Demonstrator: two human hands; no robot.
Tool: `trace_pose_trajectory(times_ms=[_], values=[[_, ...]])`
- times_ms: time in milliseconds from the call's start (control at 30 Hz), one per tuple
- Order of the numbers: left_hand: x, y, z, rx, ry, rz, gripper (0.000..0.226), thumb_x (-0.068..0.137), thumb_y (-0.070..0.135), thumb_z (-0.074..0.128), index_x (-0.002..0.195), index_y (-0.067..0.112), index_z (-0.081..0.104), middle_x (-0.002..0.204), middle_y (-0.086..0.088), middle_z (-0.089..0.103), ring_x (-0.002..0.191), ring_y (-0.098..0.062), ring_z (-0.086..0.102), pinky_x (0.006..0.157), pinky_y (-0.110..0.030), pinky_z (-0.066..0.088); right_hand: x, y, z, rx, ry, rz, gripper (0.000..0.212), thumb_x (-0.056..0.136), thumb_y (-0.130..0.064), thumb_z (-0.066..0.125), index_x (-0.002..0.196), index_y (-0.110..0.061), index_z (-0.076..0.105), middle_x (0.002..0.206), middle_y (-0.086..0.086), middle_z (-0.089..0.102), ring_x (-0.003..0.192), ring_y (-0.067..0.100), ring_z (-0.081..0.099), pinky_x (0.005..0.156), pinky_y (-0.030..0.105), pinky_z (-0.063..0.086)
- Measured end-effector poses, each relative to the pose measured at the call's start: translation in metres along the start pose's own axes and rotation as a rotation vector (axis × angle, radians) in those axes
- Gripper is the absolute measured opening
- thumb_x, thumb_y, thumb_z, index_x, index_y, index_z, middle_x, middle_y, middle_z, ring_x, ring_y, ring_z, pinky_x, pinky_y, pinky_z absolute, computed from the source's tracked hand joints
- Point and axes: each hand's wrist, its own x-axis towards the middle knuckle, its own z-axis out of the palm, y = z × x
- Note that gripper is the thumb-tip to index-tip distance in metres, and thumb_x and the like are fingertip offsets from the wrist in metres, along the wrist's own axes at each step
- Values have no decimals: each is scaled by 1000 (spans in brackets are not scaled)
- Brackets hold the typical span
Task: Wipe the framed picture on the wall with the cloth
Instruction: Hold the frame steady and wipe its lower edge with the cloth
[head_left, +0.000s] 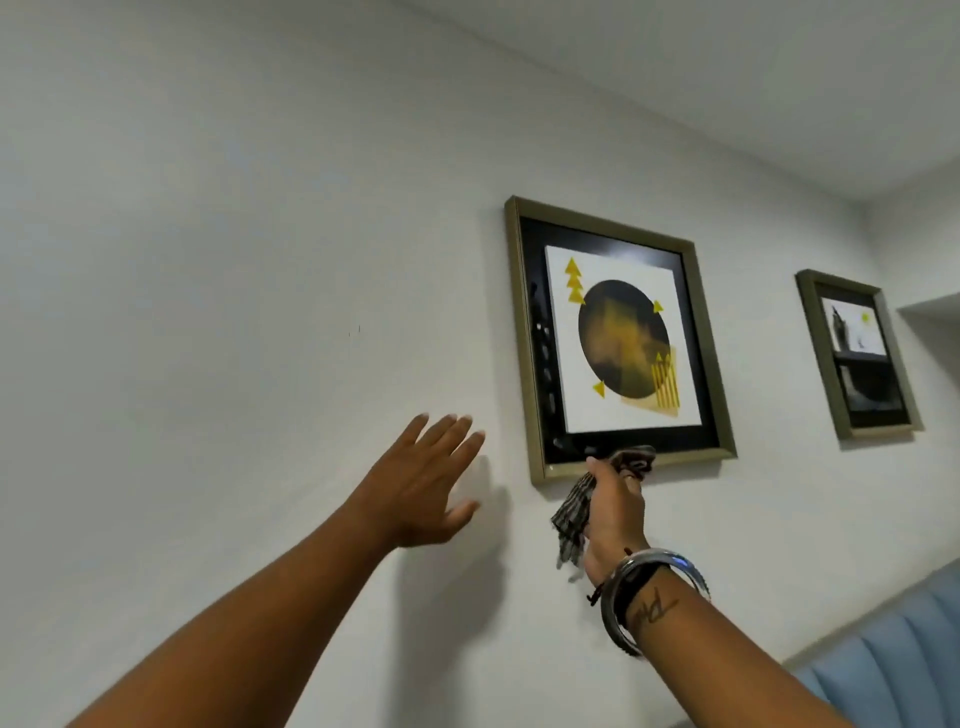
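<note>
A framed picture (618, 338) with a dull gold frame, black mat and a dark circle with yellow triangles hangs on the white wall. My right hand (615, 506) is shut on a striped grey cloth (574, 512) and presses its bunched end against the frame's bottom edge, while the rest of the cloth hangs down below the hand. My left hand (428, 480) is raised with fingers spread, open, close to the wall just left of the frame's lower corner, not touching the frame.
A second, smaller gold-framed picture (857, 358) hangs further right on the same wall. A blue ribbed upholstered headboard or seat back (883, 660) rises at the lower right. The white ceiling (727, 78) meets the wall above.
</note>
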Motion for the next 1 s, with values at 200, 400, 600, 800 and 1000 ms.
trace_pose_trajectory(times_ms=[200, 400, 600, 800, 1000], values=[[112, -36, -30, 214, 37, -36, 70, 96, 44, 33, 155, 15, 10, 164, -11, 10, 151, -25, 8, 123, -46, 5, 50, -31, 50, -213, -159, -315, 46, 87, -18, 57, 132, -12, 48, 111, 2, 63, 95, 19, 60, 85, 32, 48], [206, -51, -63, 377, -81, -91, 76, 90, 27, 42, 155, 12, 4, 164, -12, 2, 152, -25, -1, 123, -48, 2, 79, -56, 109, -626, -318, -555, 71, 87, -30, 57, 147, -6, 29, 156, 14, 33, 139, 35, 36, 115, 47, 32], [257, -56, -69, 581, -226, -87, 73, 96, 27, 42, 155, 13, 1, 165, -9, -1, 152, -24, -3, 123, -47, 2, 95, -61, 154, -902, -218, -619, 90, 92, -37, 50, 154, -1, -6, 165, 15, -7, 149, 38, 5, 123, 44, 9], [278, -60, -64, 640, -265, -78, 70, 99, 36, 42, 155, 15, 5, 165, -6, 1, 152, -23, 2, 122, -45, 4, 125, -75, 161, -881, -232, -814, 95, 86, -39, 58, 155, -4, 3, 165, 11, 3, 151, 33, 5, 124, 43, 11], [282, -68, -59, 577, -224, -60, 83, 94, 30, 58, 154, 10, 5, 164, -12, -2, 152, -26, 0, 123, -41, 9, 134, -56, 148, -818, -183, -936, 94, 80, -37, 60, 156, -12, 9, 165, 7, 13, 150, 26, 14, 121, 41, 24]])
